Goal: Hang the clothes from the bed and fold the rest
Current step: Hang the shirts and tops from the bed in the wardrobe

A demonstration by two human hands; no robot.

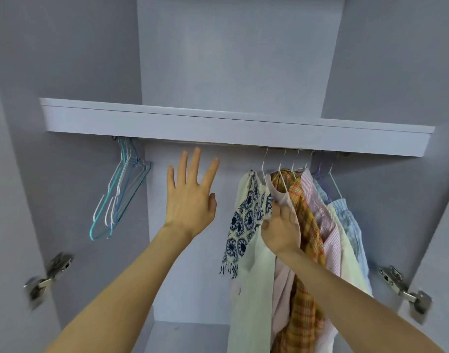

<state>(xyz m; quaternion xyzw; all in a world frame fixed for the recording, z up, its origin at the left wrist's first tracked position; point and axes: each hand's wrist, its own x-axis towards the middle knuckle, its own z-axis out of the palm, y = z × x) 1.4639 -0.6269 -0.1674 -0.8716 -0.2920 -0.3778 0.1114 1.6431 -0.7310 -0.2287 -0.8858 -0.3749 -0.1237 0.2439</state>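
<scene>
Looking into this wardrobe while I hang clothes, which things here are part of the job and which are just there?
Part of the job:
- hanging clothes, bunched at the right
- patterned scarf
- empty hangers, at the left
- right hand, on the clothes
- left hand, open in mid-air

Just there:
- shelf
- door hinges

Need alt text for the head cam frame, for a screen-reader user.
Inside an open wardrobe, the right hand grips a patterned scarf among shirts hung on the right, while the left hand reaches up open, fingers spread, holding nothing. Empty wire hangers hang at the left under the shelf.
</scene>
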